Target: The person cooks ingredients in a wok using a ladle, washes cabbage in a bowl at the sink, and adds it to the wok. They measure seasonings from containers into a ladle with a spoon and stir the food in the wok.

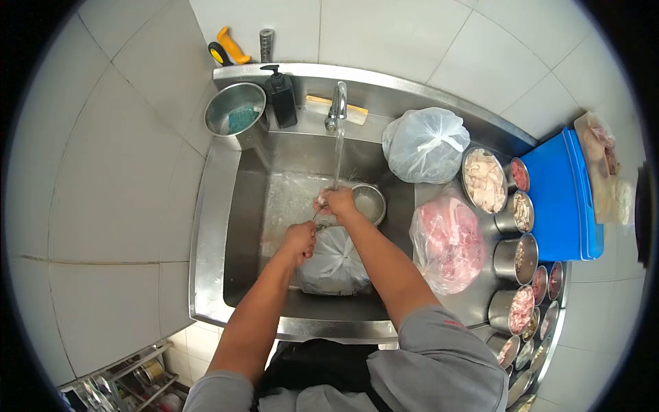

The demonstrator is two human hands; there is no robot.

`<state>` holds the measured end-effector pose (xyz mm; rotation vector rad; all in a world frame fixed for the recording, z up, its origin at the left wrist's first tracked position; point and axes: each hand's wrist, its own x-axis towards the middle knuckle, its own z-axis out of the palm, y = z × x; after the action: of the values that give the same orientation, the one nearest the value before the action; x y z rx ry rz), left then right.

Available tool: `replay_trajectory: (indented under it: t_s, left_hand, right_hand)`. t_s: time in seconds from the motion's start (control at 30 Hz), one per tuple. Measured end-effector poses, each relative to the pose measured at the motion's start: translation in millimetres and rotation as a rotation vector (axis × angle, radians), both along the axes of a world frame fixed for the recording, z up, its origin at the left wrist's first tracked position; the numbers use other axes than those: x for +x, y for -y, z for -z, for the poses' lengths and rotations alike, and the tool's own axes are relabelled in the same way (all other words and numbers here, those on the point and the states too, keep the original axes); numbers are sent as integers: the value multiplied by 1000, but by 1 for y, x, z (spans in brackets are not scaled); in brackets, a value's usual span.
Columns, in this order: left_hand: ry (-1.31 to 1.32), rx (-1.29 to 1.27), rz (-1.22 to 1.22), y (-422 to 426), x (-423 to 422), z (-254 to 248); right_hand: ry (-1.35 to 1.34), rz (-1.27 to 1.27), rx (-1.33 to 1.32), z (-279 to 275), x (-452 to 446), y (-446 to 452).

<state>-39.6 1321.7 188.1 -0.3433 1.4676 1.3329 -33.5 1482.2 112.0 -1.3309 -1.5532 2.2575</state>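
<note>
My left hand (298, 244) is closed around the end of a thin metal tool (317, 214), whose kind I cannot make out. The tool points up toward my right hand (338, 203), whose fingers are closed on a small pinkish piece (320, 200), perhaps meat, under the tap. Water runs from the tap (336, 110) down onto that hand. Just right of it, a round steel bowl (379, 206) sits in the sink (250, 206). Below the hands lies a tied, clear plastic bag (335, 264) with greyish contents.
A steel pot (233, 141) with a green scrubber and a black pump bottle (281, 99) stand at the back left. On the right counter are a tied bag (427, 145), a bag of pink meat (449, 242), several steel containers (509, 257) and a blue cooler box (559, 196).
</note>
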Motion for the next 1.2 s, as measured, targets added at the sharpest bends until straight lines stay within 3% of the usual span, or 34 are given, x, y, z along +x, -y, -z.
replay_trajectory:
  t_s: [0.03,0.1,0.17,0.2,0.23,0.27,0.3,0.33,0.37,0.43,0.5,0.53,0.6,0.63,0.67,0.7,0.73,0.77,0.8,0.83,0.9,0.93,0.97,1.03,1.07,1.1,1.13,1.17,1.2]
  left_hand:
    - [-10,-25,28,3,0,-3]
    - [-18,-7,16,12,0,12]
    - [-39,11,1,27,-7,36]
    - [-556,-103,359,36,-11,50]
    - [-812,-149,550,43,-10,47]
    - [-1087,-226,709,50,-9,44]
    - [-1186,-511,790,62,0,24]
    - [-1263,-809,857,72,6,8]
    - [-1260,-826,835,81,6,-1]
    - [-1243,-846,876,104,9,-13]
    - [-1303,-868,839,132,25,-41]
    - [-1377,-877,823,148,31,-59]
    - [-1443,-857,839,185,52,-79]
    - [-1396,-877,774,201,66,-86]
    - [-1360,-840,774,221,79,-86]
    - [-1312,-794,917,243,90,-79]
    - [-1247,-778,938,262,101,-55]
    - [-1244,-715,994,281,108,-63]
    - [-1339,-689,911,301,115,-59]
    - [-1434,-663,834,321,120,-54]
    - [-1401,-653,675,370,135,-92]
    - [-1372,-595,593,396,144,-105]
    - [-1381,-599,577,428,154,-100]
    - [-1197,-254,161,502,191,-77]
    - [-706,74,-97,539,208,-68]
    - [-705,84,-87,571,228,-54]
    - [-678,186,-352,600,249,-38]
    - [-637,285,-615,619,263,-27]
    - [-643,294,-605,638,267,-20]
  right_hand:
    - [18,-74,216,10,-3,-9]
    - [-112,-84,207,20,0,-17]
    - [-24,-332,190,3,8,-18]
    - [66,-615,756,5,8,-38]
    - [161,-874,1335,6,4,-62]
    - [170,-649,1359,-27,2,-71]
    - [175,-429,1366,-73,2,-73]
    - [-21,-361,1514,-96,-9,-80]
    - [-230,-290,1649,-117,-23,-87]
    - [111,-594,1968,-152,-46,-93]
    - [306,-613,2069,-119,-58,-110]
    - [555,-768,1830,-122,-59,-105]
    - [546,-844,1545,-97,-43,-98]
    - [544,-1305,1608,-82,-30,-102]
    - [290,-1321,1631,-54,-10,-100]
    - [456,-1590,1457,-44,-5,-92]
    - [506,-1665,1415,-9,2,-98]
    - [332,-1675,1479,-17,19,-67]
    - [281,-1264,959,-84,49,-2]
    - [220,-923,344,-82,63,19]
    - [-240,-686,-236,-150,100,110]
    - [-246,-710,-222,-146,110,142]
    - [-222,-842,238,-135,123,171]
    - [-137,-1001,1173,-112,157,232]
    - [-68,-1030,1638,-106,178,270]
    - [-396,-1055,1668,-121,190,354]
    - [-440,-1111,1101,-126,206,428]
    - [-119,-1344,628,-98,213,472]
    - [-136,-1525,524,-115,219,542]
